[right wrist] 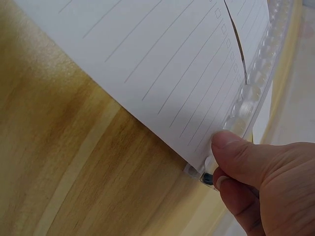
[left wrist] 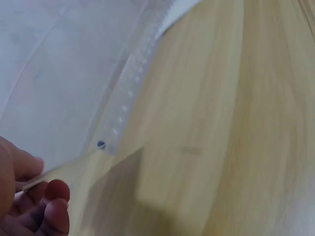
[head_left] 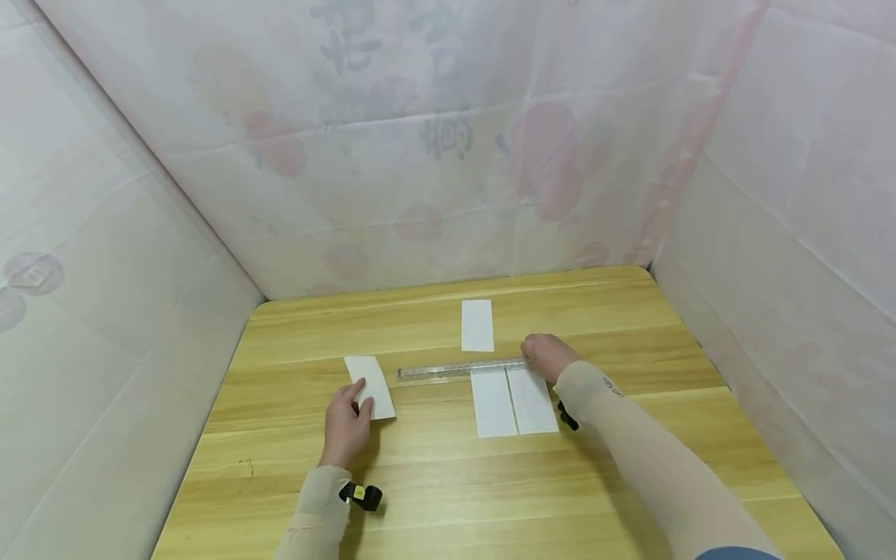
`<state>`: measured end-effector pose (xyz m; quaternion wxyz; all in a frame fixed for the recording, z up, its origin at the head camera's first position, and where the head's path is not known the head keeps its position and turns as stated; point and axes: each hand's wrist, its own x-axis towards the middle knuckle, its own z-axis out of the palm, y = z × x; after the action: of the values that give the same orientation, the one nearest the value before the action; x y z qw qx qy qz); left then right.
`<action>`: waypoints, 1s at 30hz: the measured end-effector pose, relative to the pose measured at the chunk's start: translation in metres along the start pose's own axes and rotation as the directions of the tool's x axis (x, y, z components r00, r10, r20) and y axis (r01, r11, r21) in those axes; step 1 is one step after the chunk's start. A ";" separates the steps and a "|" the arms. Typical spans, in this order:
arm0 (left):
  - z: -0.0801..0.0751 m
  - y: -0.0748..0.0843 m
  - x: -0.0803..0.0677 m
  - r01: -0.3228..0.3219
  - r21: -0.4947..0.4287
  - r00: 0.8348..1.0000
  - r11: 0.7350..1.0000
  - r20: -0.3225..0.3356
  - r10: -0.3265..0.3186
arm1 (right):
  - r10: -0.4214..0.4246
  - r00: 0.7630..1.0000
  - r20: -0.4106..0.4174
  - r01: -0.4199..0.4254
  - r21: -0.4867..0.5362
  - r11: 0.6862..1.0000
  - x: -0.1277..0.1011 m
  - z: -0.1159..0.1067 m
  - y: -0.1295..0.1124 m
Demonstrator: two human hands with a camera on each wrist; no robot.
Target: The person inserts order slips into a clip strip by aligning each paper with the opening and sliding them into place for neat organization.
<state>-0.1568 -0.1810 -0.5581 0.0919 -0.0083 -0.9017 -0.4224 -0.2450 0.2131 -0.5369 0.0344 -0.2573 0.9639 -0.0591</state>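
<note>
My left hand (head_left: 346, 428) pinches a small white sheet of paper (head_left: 376, 381) at the left of the table, and its shadow falls on the wood in the left wrist view. With thumb and fingers, my right hand (head_left: 549, 356) grips the right end of a long clear plastic strip (head_left: 437, 372). A row of rounded bumps runs along this strip (right wrist: 241, 105), with a small dark dot near its end. Two lined sheets lie side by side below it, the left sheet (head_left: 494, 408) and the right sheet (head_left: 533, 406). Their top edges meet the strip.
Another white sheet (head_left: 477, 327) lies farther back on the wooden table (head_left: 434, 498). Pale printed cloth walls (head_left: 448, 194) close in the table at the back and sides. A black wrist camera (head_left: 362, 495) sits on the left sleeve.
</note>
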 end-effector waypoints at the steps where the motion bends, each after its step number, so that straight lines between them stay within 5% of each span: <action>1: 0.000 0.003 -0.001 -0.013 -0.035 1.000 0.999 -0.003 0.013 | -0.003 1.000 -0.003 0.003 0.004 1.000 0.000 0.000 0.000; 6: 0.003 0.014 -0.005 0.002 -0.176 0.999 0.984 0.043 0.005 | -0.004 1.000 -0.014 0.005 0.025 1.000 -0.001 -0.002 0.000; 13: 0.010 0.017 -0.010 0.128 -0.280 0.988 0.952 0.123 -0.097 | 0.019 0.999 -0.042 -0.017 0.042 0.999 -0.005 0.001 -0.001; 30: 0.024 0.017 -0.022 0.156 -0.257 0.981 0.954 0.154 -0.119 | -0.005 0.984 -0.178 0.005 -0.003 1.000 -0.008 0.011 0.001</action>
<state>-0.1380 -0.1501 -0.5643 -0.0016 0.0136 -0.8387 -0.5444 -0.2375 0.2164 -0.5473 -0.0523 -0.2534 0.9626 -0.0805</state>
